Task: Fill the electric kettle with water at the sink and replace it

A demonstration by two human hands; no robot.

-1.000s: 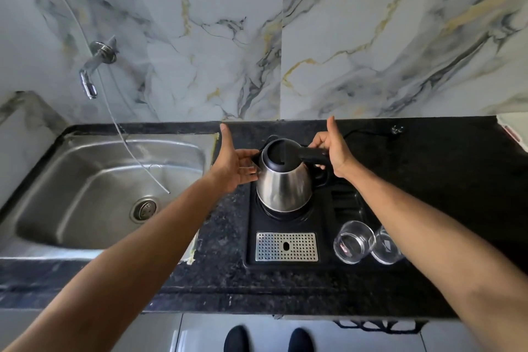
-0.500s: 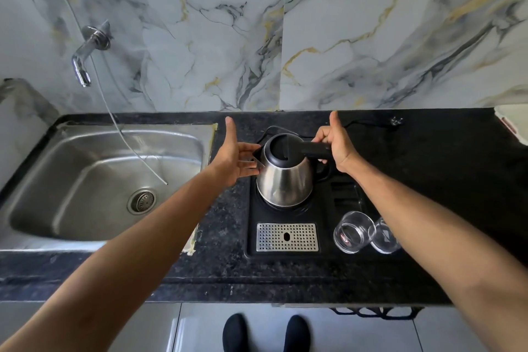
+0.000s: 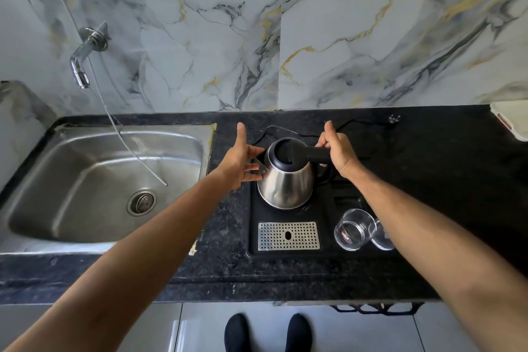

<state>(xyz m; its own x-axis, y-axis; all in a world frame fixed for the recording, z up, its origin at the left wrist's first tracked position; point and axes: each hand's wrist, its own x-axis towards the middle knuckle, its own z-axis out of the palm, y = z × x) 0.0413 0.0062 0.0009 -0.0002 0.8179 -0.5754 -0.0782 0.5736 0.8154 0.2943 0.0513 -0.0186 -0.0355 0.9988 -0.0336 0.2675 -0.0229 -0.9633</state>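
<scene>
on kettle (image 3: 285, 180) handle, right hand (image 3: 338, 151) fingers curled; left hand (image 3: 238, 163) open.

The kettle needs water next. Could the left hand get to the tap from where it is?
Probably yes. The left hand is open beside the kettle, holding nothing, and only the open sink lies between it and the tap.

Bare hands: two, left hand (image 3: 238, 161), right hand (image 3: 338, 153)
Stainless steel electric kettle with black lid (image 3: 287, 177): one
Clear drinking glasses (image 3: 353, 229): two
Chrome wall tap (image 3: 85, 57): one
</scene>
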